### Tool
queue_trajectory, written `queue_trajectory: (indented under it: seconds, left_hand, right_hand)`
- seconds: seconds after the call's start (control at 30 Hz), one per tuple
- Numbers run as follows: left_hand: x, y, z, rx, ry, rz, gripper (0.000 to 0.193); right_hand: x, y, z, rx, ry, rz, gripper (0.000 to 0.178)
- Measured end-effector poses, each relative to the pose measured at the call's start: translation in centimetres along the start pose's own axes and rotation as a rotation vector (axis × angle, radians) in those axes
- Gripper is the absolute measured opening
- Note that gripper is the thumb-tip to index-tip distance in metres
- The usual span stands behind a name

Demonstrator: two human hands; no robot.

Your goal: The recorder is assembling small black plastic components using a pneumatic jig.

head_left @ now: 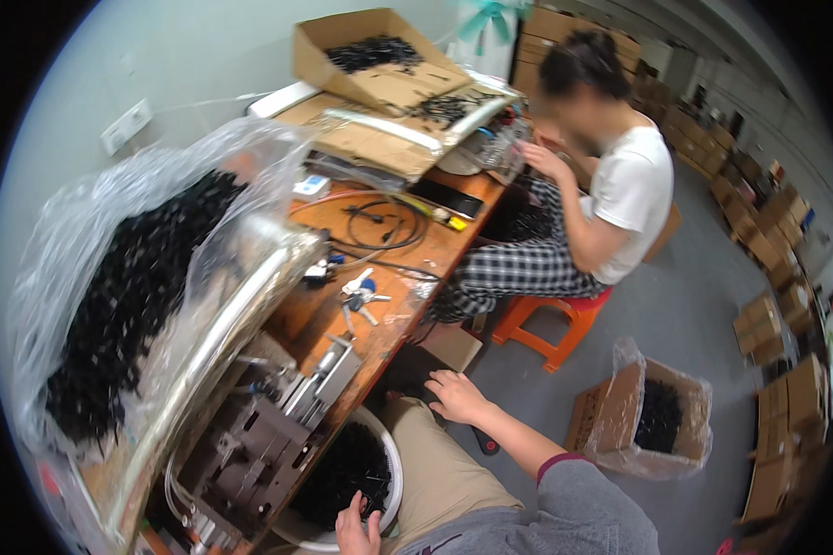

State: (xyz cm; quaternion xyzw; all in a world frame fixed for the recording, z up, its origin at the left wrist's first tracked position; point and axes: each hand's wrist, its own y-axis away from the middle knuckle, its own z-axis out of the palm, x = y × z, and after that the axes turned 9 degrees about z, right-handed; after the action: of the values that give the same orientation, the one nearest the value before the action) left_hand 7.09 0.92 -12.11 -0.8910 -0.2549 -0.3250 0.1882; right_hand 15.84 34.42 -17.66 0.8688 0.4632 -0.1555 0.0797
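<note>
My left hand [356, 529] is at the lower edge, over the near side of a white round bucket [395, 458]. Its visible fingers are apart, and nothing shows between them. Small black parts [347, 472] fill much of the bucket. My right hand [458, 398] is by my knee, palm down with fingers spread, holding nothing. Left of the bucket, a metal bench fixture [250, 458] with a clamp-like slide [324, 379] stands at the table edge. No part in the fixture can be made out.
A plastic-lined carton heaped with black pieces [148, 287] takes up the left. Keys [363, 298], coiled cable [389, 222] and a phone [446, 197] lie on the wooden table [403, 319]. A person [629, 176] sits beyond on an orange stool [551, 328]. Right, an open carton [611, 416] holds black pieces.
</note>
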Motion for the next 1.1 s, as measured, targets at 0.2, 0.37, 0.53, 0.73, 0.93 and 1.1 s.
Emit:
queue_trajectory:
  seconds: [0.2, 0.37, 0.53, 0.73, 0.93, 1.1]
  left_hand:
    - [-1.7, 1.0, 0.6, 0.059, -0.009, 0.084, 0.049]
    - [-1.5, 2.1, -0.6, 0.091, -0.031, 0.042, 0.047]
    - [-2.5, 2.5, -1.6, 0.166, -0.077, 0.066, 0.037]
    - [-2.5, 2.9, -0.7, 0.152, -0.077, 0.094, 0.032]
    - [0.7, 2.8, 0.4, -0.019, -0.016, 0.104, 0.024]
    - [0.4, 1.6, 0.9, -0.111, -0.010, 0.121, 0.019]
  right_hand:
    - [-5.7, 1.3, -1.0, 0.011, -0.066, -0.156, 0.017]
    - [-10.6, 3.8, 0.2, -0.034, -0.181, -0.324, 0.016]
    - [-10.8, 4.6, 1.0, -0.180, -0.115, -0.328, 0.026]
    - [-7.7, 3.1, -0.9, -0.011, -0.100, -0.159, 0.026]
    - [6.0, -5.5, -10.6, 0.688, -0.372, 0.378, 0.027]
    - [12.3, -8.6, -14.8, 1.083, -0.013, 0.339, 0.053]
